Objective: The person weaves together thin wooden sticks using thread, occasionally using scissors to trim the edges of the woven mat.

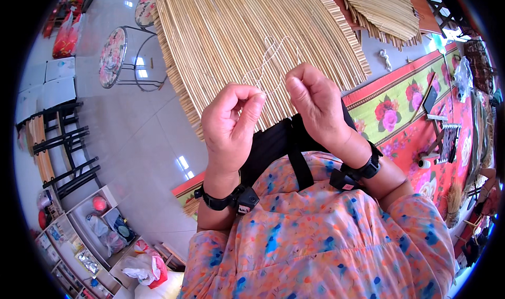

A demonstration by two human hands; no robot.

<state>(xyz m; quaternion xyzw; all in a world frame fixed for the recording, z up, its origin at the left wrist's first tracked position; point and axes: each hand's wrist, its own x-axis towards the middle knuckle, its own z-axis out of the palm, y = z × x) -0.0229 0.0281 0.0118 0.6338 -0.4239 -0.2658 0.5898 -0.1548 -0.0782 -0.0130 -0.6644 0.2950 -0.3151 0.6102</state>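
A large mat of straw-coloured stalks [226,41] lies before me, its stalks side by side and their ends forming ridged edges. Over its near part my left hand [229,122] is closed in a pinch, thumb against forefinger, at one part of a thin white thread [261,67]. My right hand [319,105], a little apart from it, is also closed, fingers curled, where the thread runs up to them. Between and beyond the hands the thread falls in loose loops on the stalks. Whether a needle is in either pinch is too small to tell.
A second stalk piece [381,9] rests on a brown table at the far right. To the left stands a round floral stool [113,57] with metal legs. Red floral matting [392,115] covers the floor at right. Shelves with bags [100,220] stand at lower left.
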